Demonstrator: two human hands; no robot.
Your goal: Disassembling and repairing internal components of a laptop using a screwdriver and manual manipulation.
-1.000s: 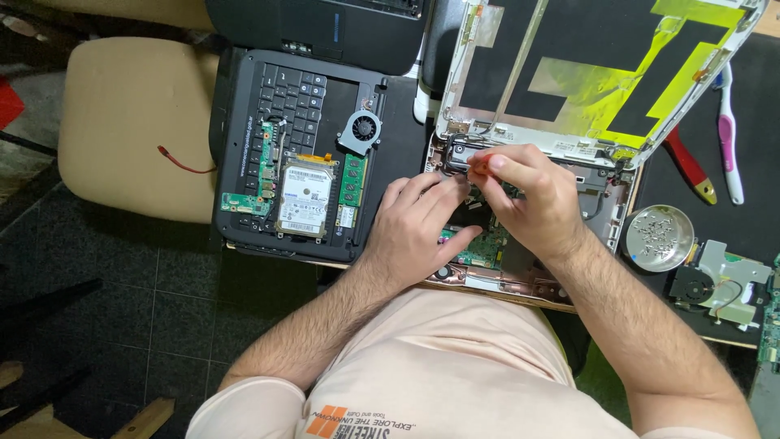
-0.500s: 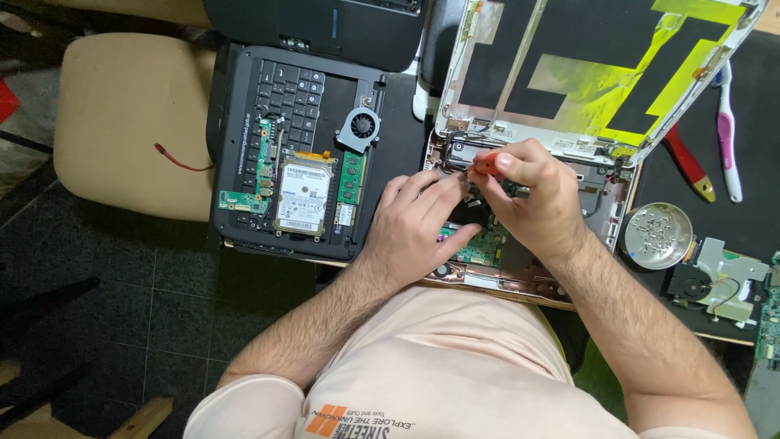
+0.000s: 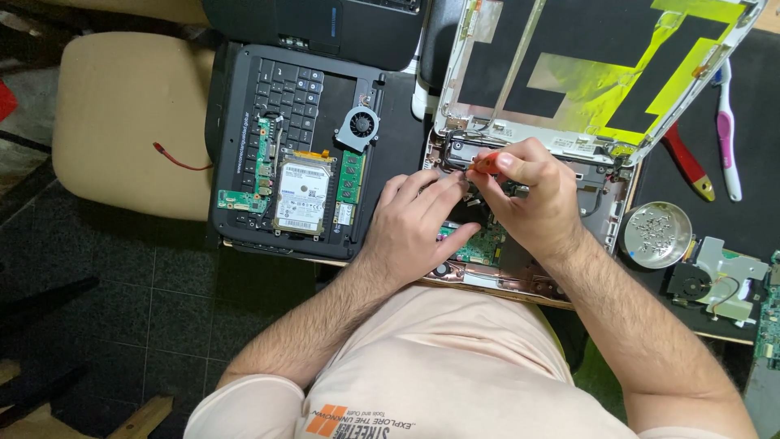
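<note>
Right hand (image 3: 540, 203) fingers pinching orange screwdriver (image 3: 486, 162) over opened laptop base (image 3: 487, 244); left hand (image 3: 414, 223) fingers lying loosely curled, empty, bracing just beside tip.

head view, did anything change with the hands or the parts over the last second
Hardly anything. The right hand still pinches the orange-handled screwdriver in its fingers at the hinge of the opened laptop, and the left hand still rests beside it on the board. The hard drive, small fan and screw dish lie where they were.
</note>
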